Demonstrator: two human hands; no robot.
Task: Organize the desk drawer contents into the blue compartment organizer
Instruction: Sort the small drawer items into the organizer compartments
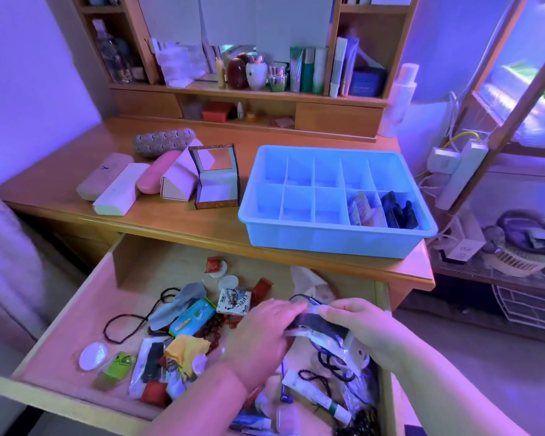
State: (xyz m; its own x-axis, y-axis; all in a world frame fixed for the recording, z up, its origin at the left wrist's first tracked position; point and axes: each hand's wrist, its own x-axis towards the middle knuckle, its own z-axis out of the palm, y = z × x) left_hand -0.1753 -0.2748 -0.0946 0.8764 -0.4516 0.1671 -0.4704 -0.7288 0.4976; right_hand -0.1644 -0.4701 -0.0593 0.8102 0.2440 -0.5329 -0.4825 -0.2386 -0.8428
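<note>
The blue compartment organizer [334, 237] stands on the desk at the right. Its two front right cells hold a pale packet [363, 209] and dark items [398, 210]; the other cells look bare. Below it the wooden drawer [76, 313] is pulled out and full of small clutter. Over its right part, my left hand [261, 338] and my right hand [364, 328] both hold a clear plastic packet with a dark strip inside [320, 325], one at each end.
In the drawer lie bead strings [123, 322], a green-blue packet [192, 316], a yellow cloth [186, 350], a white oval [92, 356], red boxes and tubes. On the desk left of the organizer are several glasses cases [120, 184] and an open small box [216, 180].
</note>
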